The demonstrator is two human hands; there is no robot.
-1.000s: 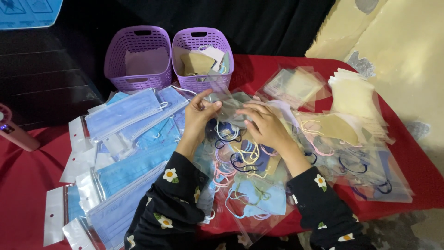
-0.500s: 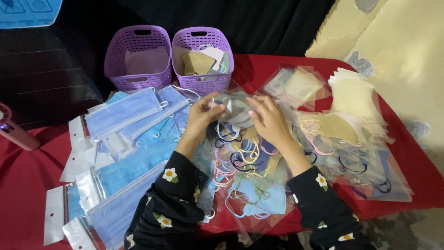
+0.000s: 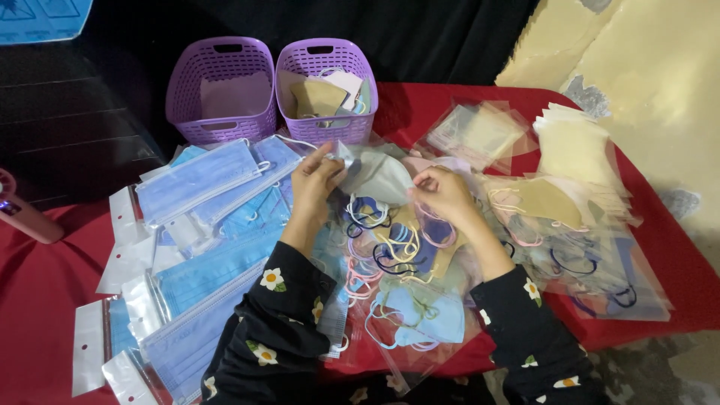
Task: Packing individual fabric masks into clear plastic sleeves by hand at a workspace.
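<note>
Item in hand: one pale grey face mask (image 3: pixel 379 176) in a clear plastic sleeve, held just above the middle of the red-covered worktop (image 3: pixel 442 105), in front of the two baskets.

Left hand (image 3: pixel 315 184): fingers pinched closed on the upper left corner of the sleeve. Right hand (image 3: pixel 442 195): fingers curled together at the sleeve's right edge, on the plastic there (whether it truly pinches the sleeve or only a loop beside it cannot be told). Both sleeves black with small white flowers.

Beneath the hands: a loose heap of bagged masks (image 3: pixel 397 255) with pink, yellow, white and dark blue ear loops.

Left of the heap: overlapping packs of blue pleated masks (image 3: pixel 199 180), reaching down to the near edge.

Right of the heap: tan and cream masks in clear bags (image 3: pixel 547 199), stacked and fanned.

Far edge: left purple basket (image 3: pixel 221 90), lined with a pale sheet; right purple basket (image 3: pixel 326 86), just beside it, holding tan and white masks.
</note>
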